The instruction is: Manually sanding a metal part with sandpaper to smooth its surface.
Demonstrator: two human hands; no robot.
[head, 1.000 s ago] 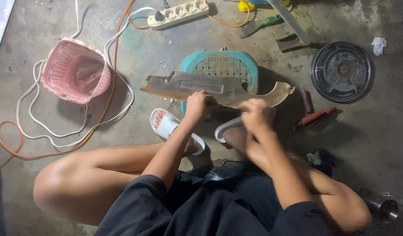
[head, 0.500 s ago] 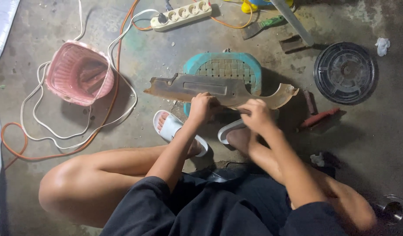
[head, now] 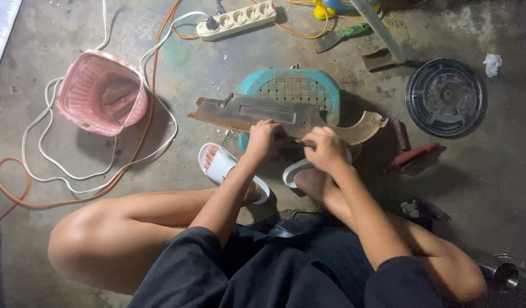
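A long brown rusty flat metal piece point(head: 246, 113) with a curved pale end point(head: 368, 126) lies across a small teal plastic stool point(head: 297, 88). My left hand point(head: 264, 138) grips its near edge around the middle. My right hand point(head: 324, 148) is closed on the same edge just to the right, fingers curled over it; whether it holds a small tool is hidden. Both my feet in white slippers point(head: 220, 165) rest on the concrete floor right below the stool.
A pink plastic basket point(head: 100, 94) stands at the left among white and orange cables point(head: 75, 171). A white power strip point(head: 237, 20) lies at the top. A round dark disc point(head: 445, 97), a red-handled tool point(head: 411, 157) and a scraper point(head: 340, 35) lie to the right.
My hands have stayed on the metal piece's near edge; the right hand has shifted slightly. The view has drifted a little.
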